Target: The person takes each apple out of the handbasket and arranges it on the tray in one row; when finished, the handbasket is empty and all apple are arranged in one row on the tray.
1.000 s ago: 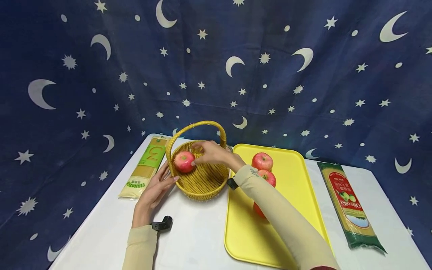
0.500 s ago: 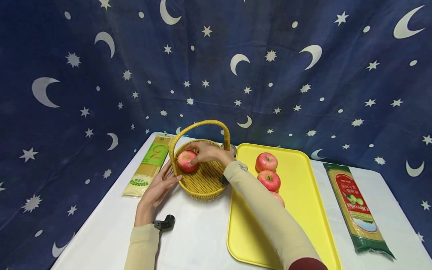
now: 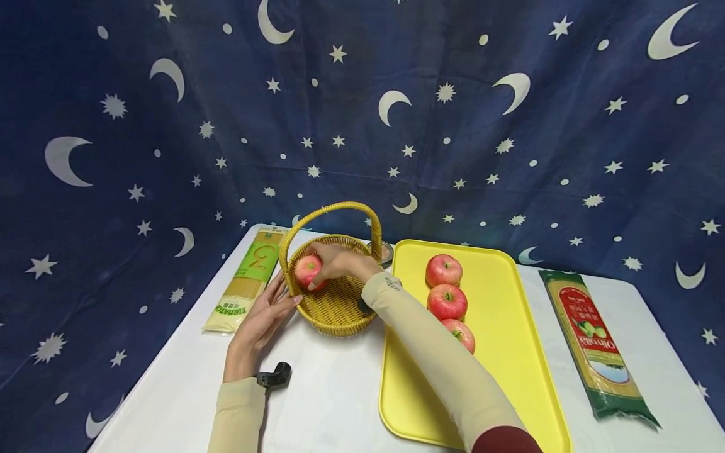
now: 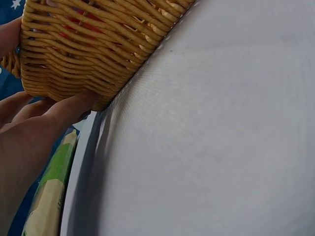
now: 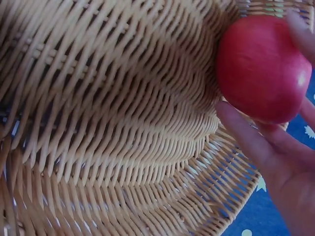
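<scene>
In the head view a yellow wicker basket (image 3: 334, 318) with a tall arched handle stands left of the middle. My left hand (image 3: 263, 321) rests against its left outer side, fingers fairly straight, the thumb at the rim. The left wrist view shows those fingers (image 4: 74, 109) touching the woven wall. My right hand (image 3: 340, 263) reaches inside the basket and holds a red apple (image 3: 308, 270) by its left wall. In the right wrist view, fingers and thumb are round the apple (image 5: 263, 69), which lies close to the weave.
Right of the basket lies a yellow tray (image 3: 504, 358) with three red apples (image 3: 447, 302) in a row, partly below the right sleeve. A green-labelled pasta packet (image 3: 246, 277) lies at left, a red-and-green packet (image 3: 597, 346) at right. A small round container (image 3: 387, 253) stands behind the basket.
My right hand and the apple have shifted slightly lower in the basket, against the left wall. The right forearm has swung left, uncovering the nearest tray apple. The left hand stays put.
</scene>
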Demonstrator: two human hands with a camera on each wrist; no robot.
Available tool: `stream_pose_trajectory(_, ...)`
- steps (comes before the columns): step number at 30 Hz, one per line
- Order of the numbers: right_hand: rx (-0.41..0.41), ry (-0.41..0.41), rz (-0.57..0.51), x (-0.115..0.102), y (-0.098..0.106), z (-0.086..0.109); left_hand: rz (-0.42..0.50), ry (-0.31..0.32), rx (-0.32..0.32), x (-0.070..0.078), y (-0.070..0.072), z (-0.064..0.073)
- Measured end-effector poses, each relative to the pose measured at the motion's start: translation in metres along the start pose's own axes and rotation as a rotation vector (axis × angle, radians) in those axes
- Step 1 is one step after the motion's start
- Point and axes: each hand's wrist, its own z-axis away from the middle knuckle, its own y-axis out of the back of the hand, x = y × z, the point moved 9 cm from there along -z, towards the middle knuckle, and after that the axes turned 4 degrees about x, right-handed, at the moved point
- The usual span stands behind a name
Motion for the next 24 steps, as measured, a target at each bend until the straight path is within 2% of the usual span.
stream_pose_trajectory(10,0.037,0.026,0.063,-0.007,0.000,0.015,-0.034,0.006,-0.009,0.001,-0.003,0.000)
stream_pose_trajectory(24,0.140,0.096,0.057,-0.013,0.024,0.063,-0.035,0.006,-0.020,0.003,-0.006,0.003)
